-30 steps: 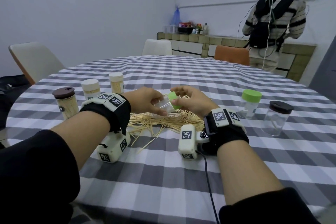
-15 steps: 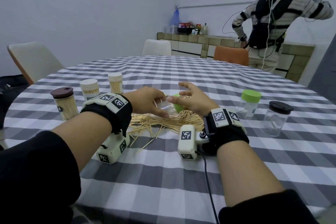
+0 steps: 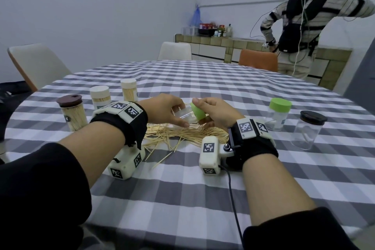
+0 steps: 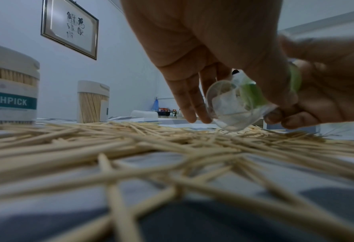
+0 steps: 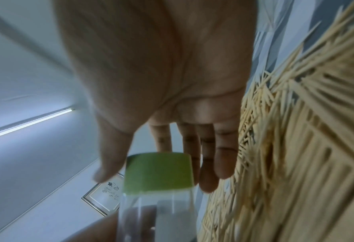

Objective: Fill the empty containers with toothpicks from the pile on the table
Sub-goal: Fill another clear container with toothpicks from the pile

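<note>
Above the toothpick pile (image 3: pixel 182 134), my left hand (image 3: pixel 166 110) grips a small clear jar (image 3: pixel 183 116) that is tilted on its side. My right hand (image 3: pixel 215 113) has thumb and fingers curled round the jar's green lid (image 3: pixel 197 112). In the left wrist view the jar (image 4: pixel 231 106) looks empty and hangs just over the pile (image 4: pixel 151 147). In the right wrist view the lid (image 5: pixel 158 172) sits between my thumb and fingers, still on the jar body (image 5: pixel 157 212).
To the right stand an empty green-lidded jar (image 3: pixel 279 114) and an empty dark-lidded jar (image 3: pixel 308 130). Three filled toothpick containers (image 3: pixel 72 112) (image 3: pixel 100 97) (image 3: pixel 128 90) stand at the left. Chairs ring the table, and a person (image 3: pixel 300 26) stands at the back right.
Half a second ago my right hand's fingers were spread off the lid. They have now closed on it again. The jar stays in my left hand.
</note>
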